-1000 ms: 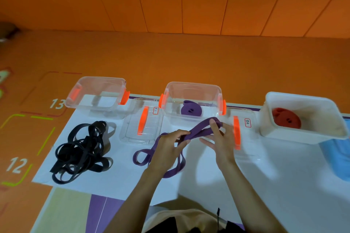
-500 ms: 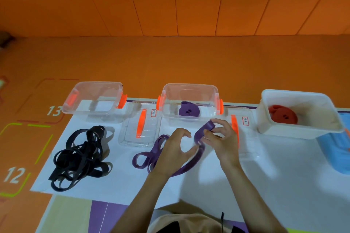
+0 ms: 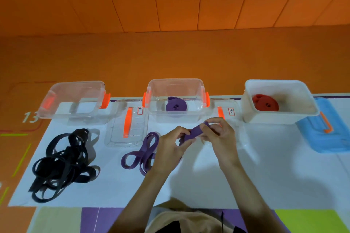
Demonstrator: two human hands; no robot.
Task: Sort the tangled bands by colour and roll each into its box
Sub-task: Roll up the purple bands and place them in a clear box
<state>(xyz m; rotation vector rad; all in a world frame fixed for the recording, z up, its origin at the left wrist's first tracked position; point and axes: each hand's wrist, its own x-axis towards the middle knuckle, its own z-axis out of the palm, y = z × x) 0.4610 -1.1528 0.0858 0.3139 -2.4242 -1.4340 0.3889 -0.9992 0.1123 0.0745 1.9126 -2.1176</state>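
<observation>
The left hand (image 3: 170,144) and right hand (image 3: 220,135) pinch the folded end of the flat purple band (image 3: 196,131) (loose loops trailing left on the white sheet (image 3: 208,185)) before the middle clear box (image 3: 175,80)

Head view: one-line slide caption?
Left hand and right hand pinch the purple band near the middle box; black bands lie tangled.

On the white sheet (image 3: 293,176), black bands (image 3: 60,164) lie near its left edge and the purple band (image 3: 196,132) at its middle. A purple roll (image 3: 176,107) sits in the clear box (image 3: 175,80) with orange latches (image 3: 144,99), a red roll (image 3: 266,103) in the white box (image 3: 269,118). The 2 clear lids (image 3: 117,134) have orange handles (image 3: 127,125), the blue lid (image 3: 322,138) at the right edge has one too, and the floor (image 3: 170,58) is orange.
</observation>
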